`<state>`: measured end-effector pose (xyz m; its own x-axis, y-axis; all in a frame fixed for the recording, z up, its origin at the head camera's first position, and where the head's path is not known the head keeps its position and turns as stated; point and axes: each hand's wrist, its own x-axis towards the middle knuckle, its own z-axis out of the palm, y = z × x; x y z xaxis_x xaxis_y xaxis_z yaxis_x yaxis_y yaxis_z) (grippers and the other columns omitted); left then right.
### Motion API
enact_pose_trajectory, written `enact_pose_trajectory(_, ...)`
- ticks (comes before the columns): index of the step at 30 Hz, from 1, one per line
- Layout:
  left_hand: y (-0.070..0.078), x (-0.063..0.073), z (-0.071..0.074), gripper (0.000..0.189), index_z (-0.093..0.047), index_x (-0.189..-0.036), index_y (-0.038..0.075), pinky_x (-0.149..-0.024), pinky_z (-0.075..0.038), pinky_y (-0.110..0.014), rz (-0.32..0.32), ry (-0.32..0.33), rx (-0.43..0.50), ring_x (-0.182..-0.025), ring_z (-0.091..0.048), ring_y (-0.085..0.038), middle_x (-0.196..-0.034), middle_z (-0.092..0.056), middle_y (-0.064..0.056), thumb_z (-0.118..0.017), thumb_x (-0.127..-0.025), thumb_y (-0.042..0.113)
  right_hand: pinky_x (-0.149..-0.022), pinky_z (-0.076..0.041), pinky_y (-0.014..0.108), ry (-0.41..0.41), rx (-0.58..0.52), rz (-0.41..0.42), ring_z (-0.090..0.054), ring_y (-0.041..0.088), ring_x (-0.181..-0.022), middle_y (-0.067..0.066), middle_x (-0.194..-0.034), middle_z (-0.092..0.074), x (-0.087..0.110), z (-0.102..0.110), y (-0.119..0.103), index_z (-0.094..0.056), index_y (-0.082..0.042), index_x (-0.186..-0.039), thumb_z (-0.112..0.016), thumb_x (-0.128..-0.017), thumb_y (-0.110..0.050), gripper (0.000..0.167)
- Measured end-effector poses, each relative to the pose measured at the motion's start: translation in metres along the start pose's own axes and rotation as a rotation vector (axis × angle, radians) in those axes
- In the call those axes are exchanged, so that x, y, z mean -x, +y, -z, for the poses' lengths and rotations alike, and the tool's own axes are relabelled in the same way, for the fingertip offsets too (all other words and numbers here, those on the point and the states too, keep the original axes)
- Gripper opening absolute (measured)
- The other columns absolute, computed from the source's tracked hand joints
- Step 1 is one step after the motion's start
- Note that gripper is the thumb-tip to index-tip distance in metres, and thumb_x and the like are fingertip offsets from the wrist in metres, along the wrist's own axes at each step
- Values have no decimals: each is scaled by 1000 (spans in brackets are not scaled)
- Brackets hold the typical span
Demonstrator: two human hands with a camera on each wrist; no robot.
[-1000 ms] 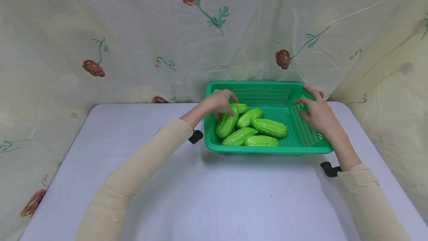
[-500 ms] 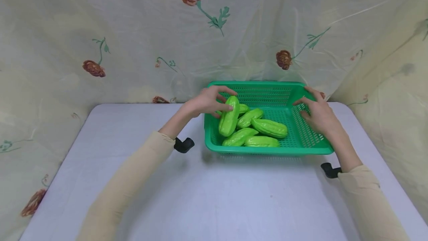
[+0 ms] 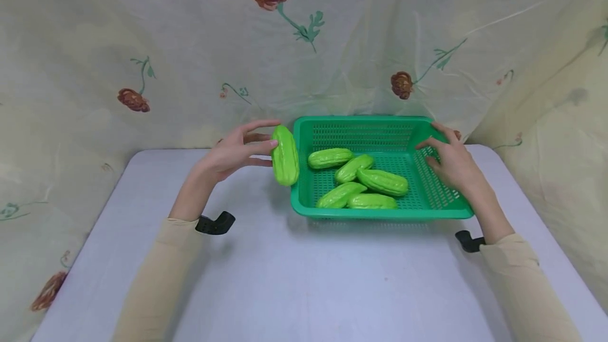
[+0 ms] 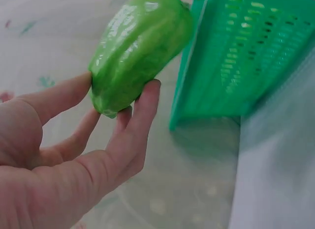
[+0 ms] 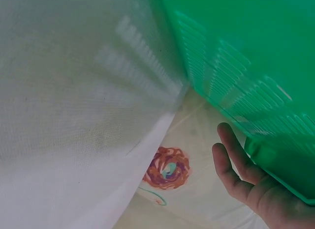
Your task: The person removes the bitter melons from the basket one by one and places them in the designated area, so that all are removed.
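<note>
Basket wall [image 3: 302, 187] is separating five gourds [image 3: 382, 181] from one gourd [image 3: 286, 157] left hand [image 3: 227, 153] is pinching; spread right hand [image 3: 453, 165] is straddling right rim [image 3: 466, 213].

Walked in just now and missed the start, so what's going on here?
A person is handling green, ridged vegetables. The left hand holds one vegetable in its fingertips, just outside the left end of the green basket; whether it touches the rim is hard to tell. Five similar vegetables lie inside the basket. The right hand is at the basket's right end, its fingers spread.
</note>
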<state>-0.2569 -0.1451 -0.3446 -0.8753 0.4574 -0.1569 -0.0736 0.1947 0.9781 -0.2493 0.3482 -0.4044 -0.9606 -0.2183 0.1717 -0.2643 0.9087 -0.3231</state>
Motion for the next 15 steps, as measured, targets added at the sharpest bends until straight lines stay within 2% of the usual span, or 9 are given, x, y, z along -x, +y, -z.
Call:
enact_pose_trajectory(4,-16,7,12,59,-42,-165,18,-109,-60,-54,16,37,20,-124,-69,-24,-154,-56,-16,-63,-110,14,-100,-42,82,-4,3,-1,-37,70,-143,30,-176,-19,0,-1,0,-70,-3,-132,-66,-102,1,30)
enact_pose_trajectory(8,-32,7,18,59,-39,-166,15,-112,-57,-57,47,48,28,-112,-74,-16,-151,-57,-19,-61,-111,15,-103,-41,83,-8,2,-9,-37,70,-142,30,-176,-18,1,-1,1,-70,-2,-132,-66,-103,1,30)
enact_pose_trajectory(11,-42,4,19,61,-36,-168,12,-114,-55,-59,78,62,37,-110,-73,-15,-151,-56,-22,-60,-112,14,-105,-39,85,-12,1,-16,-37,71,-142,30,-177,-17,1,0,1,-70,-3,-133,-66,-103,1,31)
enact_pose_trajectory(15,-52,-2,19,63,-31,-169,9,-117,-53,-60,120,103,32,-116,-71,-24,-153,-52,-25,-58,-112,14,-104,-39,85,-12,4,-14,-37,71,-142,30,-177,-17,0,0,1,-70,-3,-133,-66,-103,1,30)
